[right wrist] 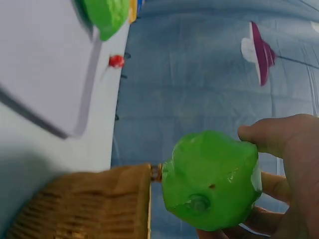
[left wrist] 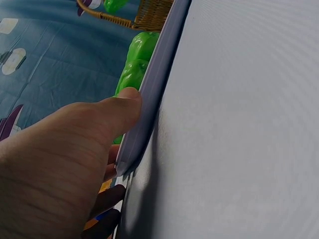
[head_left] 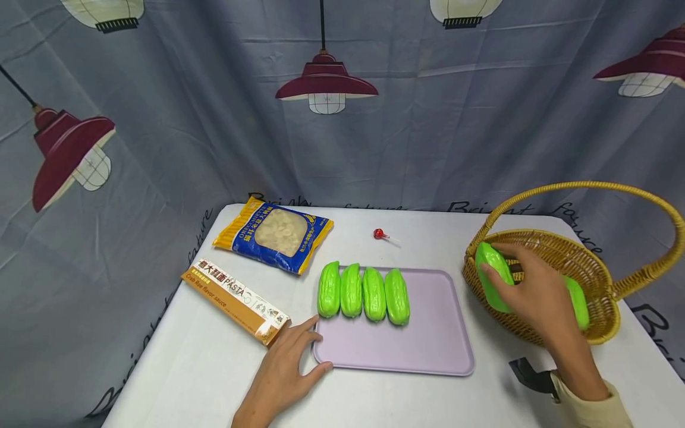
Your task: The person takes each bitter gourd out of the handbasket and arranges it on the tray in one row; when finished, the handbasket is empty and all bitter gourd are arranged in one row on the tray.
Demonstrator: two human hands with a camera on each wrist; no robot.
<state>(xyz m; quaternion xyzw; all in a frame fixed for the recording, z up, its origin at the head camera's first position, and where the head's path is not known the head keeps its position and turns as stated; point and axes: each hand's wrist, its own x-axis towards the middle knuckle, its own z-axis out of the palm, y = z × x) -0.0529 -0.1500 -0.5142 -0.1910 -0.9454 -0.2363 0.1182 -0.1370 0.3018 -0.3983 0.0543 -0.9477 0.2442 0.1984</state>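
My right hand (head_left: 535,291) holds a green ridged toy gourd (head_left: 491,274) at the left rim of the wicker basket (head_left: 602,324). In the right wrist view, that gourd (right wrist: 212,181) shows its round stem end, with fingers and thumb around it. A second green gourd (head_left: 577,302) lies in the basket, partly behind the hand. Several like gourds (head_left: 351,290) stand side by side in a row on the left half of the lilac tray (head_left: 428,345). My left hand (head_left: 286,371) touches the tray's near left corner, its fingers spread and thumb on the rim (left wrist: 149,94).
A blue and yellow pasta bag (head_left: 278,232) lies at the back left, with a long pasta box (head_left: 235,300) before it. Behind the tray is a red lollipop (head_left: 379,234). The basket's tall handle (head_left: 583,185) arches over its opening. A grey curtain (head_left: 407,148) hangs behind the table.
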